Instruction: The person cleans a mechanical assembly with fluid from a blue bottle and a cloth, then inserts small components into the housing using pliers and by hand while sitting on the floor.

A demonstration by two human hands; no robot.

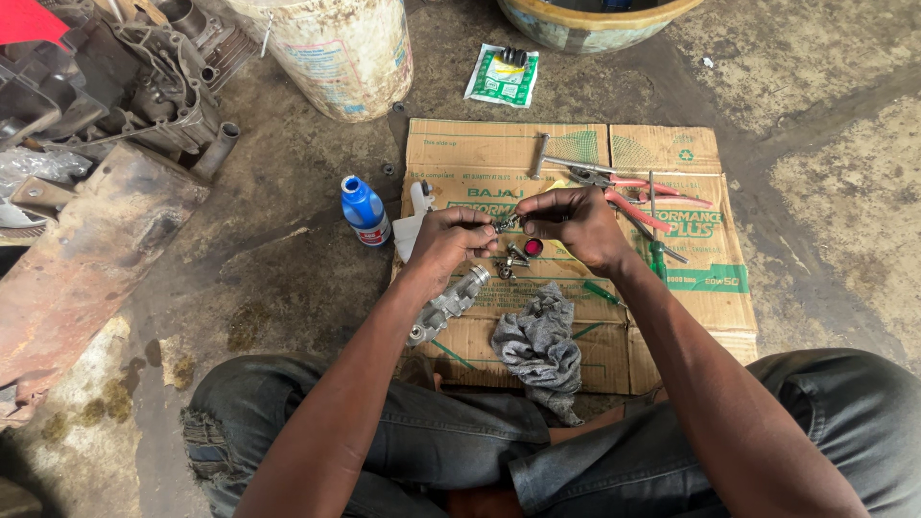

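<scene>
My left hand [449, 240] and my right hand [571, 223] meet above a flattened cardboard sheet [672, 297], both pinching a small dark metal part [507, 223] between their fingertips. Just below the hands lie a few small metal bits [511, 261] and a small red piece [533, 247]. A silver metal housing [447, 305] lies on the cardboard by my left forearm. A crumpled grey rag [539, 343] sits in front of my knees.
Red-handled pliers [624, 197] and a green-handled screwdriver [655, 240] lie on the cardboard's right part. A blue bottle [365, 211] stands on the concrete at left. Behind are a dirty bucket [331, 48], a green packet [503, 75] and engine parts [125, 77].
</scene>
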